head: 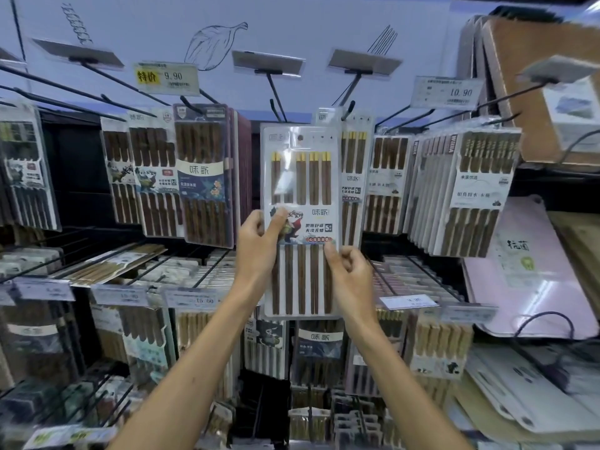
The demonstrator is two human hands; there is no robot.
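Observation:
A white blister pack of dark wooden chopsticks with yellow tips (300, 177) is held upright in front of a store display. My left hand (259, 241) grips its left edge, thumb on the printed label. My right hand (349, 267) pinches its right edge a little lower, fingers curled. The pack's top sits just below an empty black peg hook (276, 105). A matching pack (352, 177) hangs directly behind it on the right.
Rows of chopstick packs hang on black hooks: a dark blue one (204, 177) at left, a thick white stack (464, 190) at right. Price tags read 9.90 (167, 77) and 10.90 (446, 92). Cutting boards (532, 271) stand at the far right. More packs fill lower rows.

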